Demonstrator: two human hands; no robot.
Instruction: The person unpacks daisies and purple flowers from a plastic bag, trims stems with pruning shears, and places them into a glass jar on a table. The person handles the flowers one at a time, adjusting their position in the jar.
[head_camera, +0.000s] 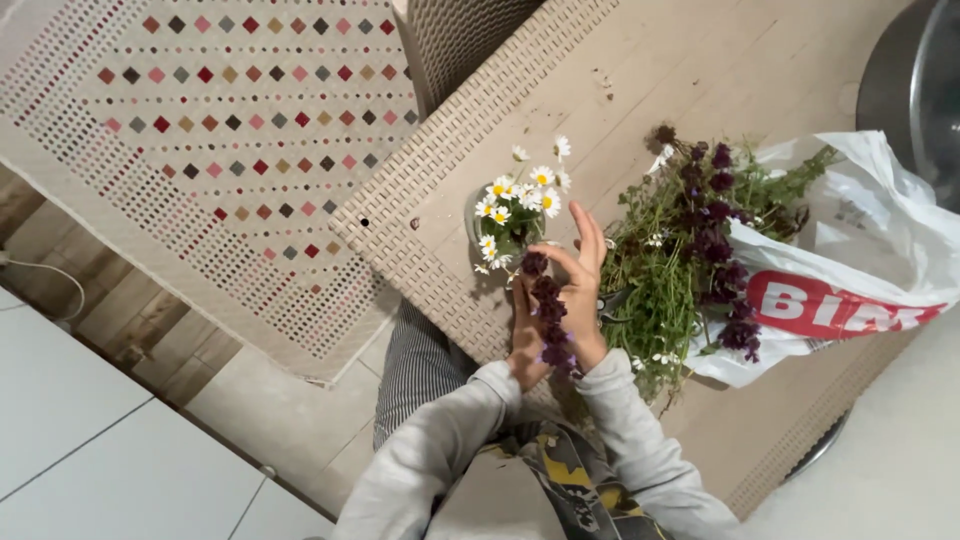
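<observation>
A single head-worn camera looks almost straight down from above the person's chest, its frame rotated so the woven-edged table (470, 150) runs diagonally from lower right to upper left. The sleeved forearms enter from the bottom edge, close beneath the lens. The patterned rug (220, 130) and floor tiles (110, 440) lie farther below, at left.

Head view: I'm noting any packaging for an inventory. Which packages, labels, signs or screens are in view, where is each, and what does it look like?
Plastic bag: lying on the table at right, crumpled, white, partly under a heap of cut green stems with purple flowers.
Label on the bag: red band with white lettering along its lower front.
No signs or screens visible.
</observation>
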